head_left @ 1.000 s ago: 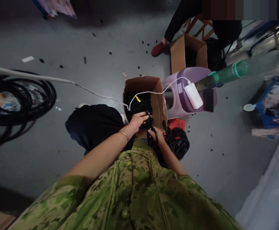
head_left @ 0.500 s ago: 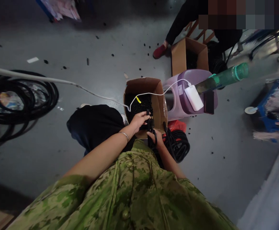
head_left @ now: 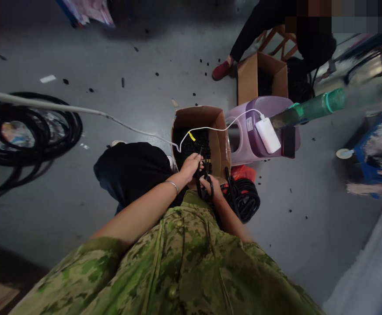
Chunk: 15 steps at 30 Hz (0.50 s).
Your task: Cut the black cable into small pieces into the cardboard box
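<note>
Both my hands are over an open cardboard box (head_left: 222, 144) with a heap of small black pieces (head_left: 187, 142) inside. My left hand (head_left: 191, 166) is closed, fingertips pinching a thin black tube (head_left: 201, 151) whose end points away from me. Close beside it, my right hand (head_left: 210, 184) is wrapped round black-handled scissors (head_left: 212, 189), whose loops stand apart. The blades are small and dark, and I cannot make out how they meet the tube. A coil of black tubing (head_left: 246, 203) lies by my right wrist.
A white cable (head_left: 138, 131) crosses the box to a white power bank (head_left: 268, 134) on a purple stool (head_left: 259, 107), beside a green bottle (head_left: 322, 107). Another person's leg (head_left: 248, 33) and box (head_left: 248, 81) are beyond. Black hose coils (head_left: 75, 127) lie left.
The scissors' handles are spread further apart than before. My left hand and the tube have shifted slightly. The whole view has moved a little.
</note>
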Motion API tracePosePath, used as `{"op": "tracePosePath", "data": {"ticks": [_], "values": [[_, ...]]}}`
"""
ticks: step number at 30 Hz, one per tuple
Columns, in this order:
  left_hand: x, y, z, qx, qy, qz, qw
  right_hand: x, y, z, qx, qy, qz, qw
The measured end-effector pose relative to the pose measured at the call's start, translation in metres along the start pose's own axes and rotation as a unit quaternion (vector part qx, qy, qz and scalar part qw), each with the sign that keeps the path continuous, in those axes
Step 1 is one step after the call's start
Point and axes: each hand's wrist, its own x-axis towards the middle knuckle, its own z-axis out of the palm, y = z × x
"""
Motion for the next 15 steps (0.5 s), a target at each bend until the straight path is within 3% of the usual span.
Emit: {"op": "tracePosePath", "data": {"ticks": [4, 9, 15], "values": [[0.0, -0.002, -0.001, 0.027, 0.006, 0.012, 1.0, 0.002, 0.004, -0.026, -0.006, -0.016, 0.013, 1.0], [-0.001, -0.004, 0.0, 0.081, -0.011, 0.033, 0.996, 0.003, -0.001, -0.053, -0.123, -0.021, -0.016, 0.992], [0.005, -0.011, 0.0, 0.148, -0.001, 0.093, 0.985, 0.006, -0.004, -0.058, -0.166, -0.024, -0.025, 0.986]]}}
